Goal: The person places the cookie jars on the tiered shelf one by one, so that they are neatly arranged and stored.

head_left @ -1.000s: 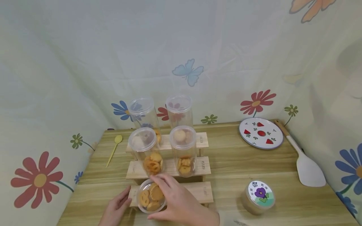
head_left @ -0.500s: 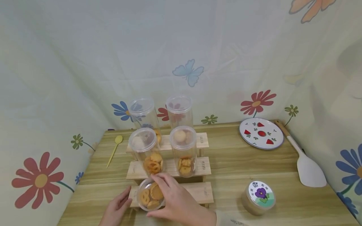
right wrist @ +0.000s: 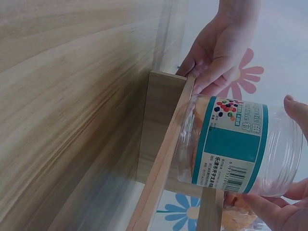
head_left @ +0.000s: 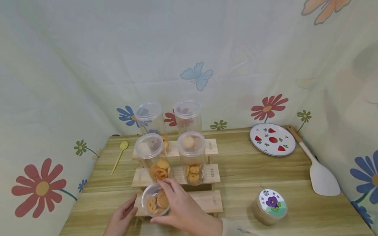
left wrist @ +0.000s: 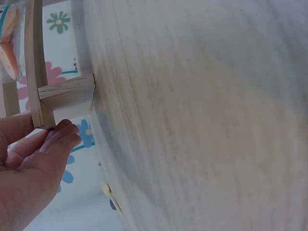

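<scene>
My right hand (head_left: 187, 206) grips a clear plastic jar (right wrist: 279, 144) near its rim, thumb on one side and fingers on the other. Round cookies (head_left: 161, 200) show through the jar's top in the head view. A teal label (right wrist: 233, 144) wraps its side, and its base is right at the lowest board of a three-step wooden stand (head_left: 206, 200). My left hand (left wrist: 36, 168) pinches the left end of that board between thumb and fingers. Two lidded jars of snacks stand on the middle step, the left jar (head_left: 159, 172) and the right jar (head_left: 195, 173).
Two taller jars stand on the top step, one left (head_left: 149, 113), one right (head_left: 187, 111). A flower-lidded tub (head_left: 270, 206) sits to the right. Farther back are a strawberry plate (head_left: 273, 139) and a white spatula (head_left: 323, 178); a yellow spoon (head_left: 119, 157) lies left.
My right hand and its jar have shifted slightly back and to the left over the lowest step. My left hand stays in place at the board's end.
</scene>
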